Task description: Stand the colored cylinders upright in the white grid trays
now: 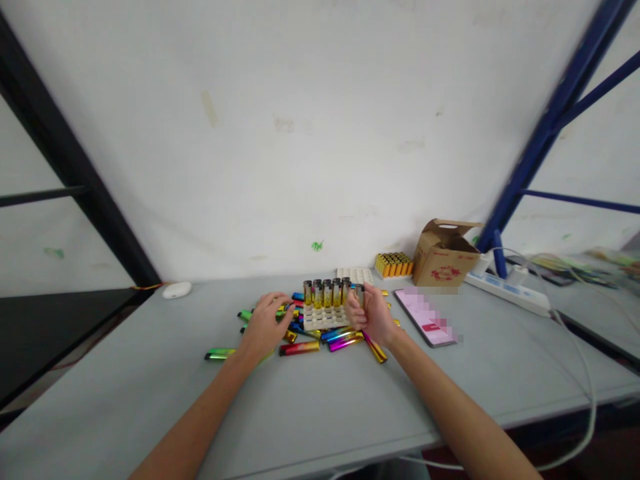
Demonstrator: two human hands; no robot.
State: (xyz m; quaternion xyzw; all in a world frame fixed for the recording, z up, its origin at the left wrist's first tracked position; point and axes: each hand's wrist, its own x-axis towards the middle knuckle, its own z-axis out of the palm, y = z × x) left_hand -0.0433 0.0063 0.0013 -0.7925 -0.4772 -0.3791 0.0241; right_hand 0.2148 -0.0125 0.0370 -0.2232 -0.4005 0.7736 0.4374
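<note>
Upright lighters [327,293] line the far side of the tray [325,320], near holes unfilled; the right hand [373,315] clasps another lighter [360,292], the left hand [269,323], grip unclear, curls over loose lighters [300,348] left on the tabletop [310,400].

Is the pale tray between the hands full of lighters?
Partly full: the tray has lighters upright along its far side, none in its visible near part; the right hand hides its right end.

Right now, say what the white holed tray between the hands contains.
Yellow lighters with dark tops stand in the tray toward its far side; the bare right hand hides the right end.
</note>
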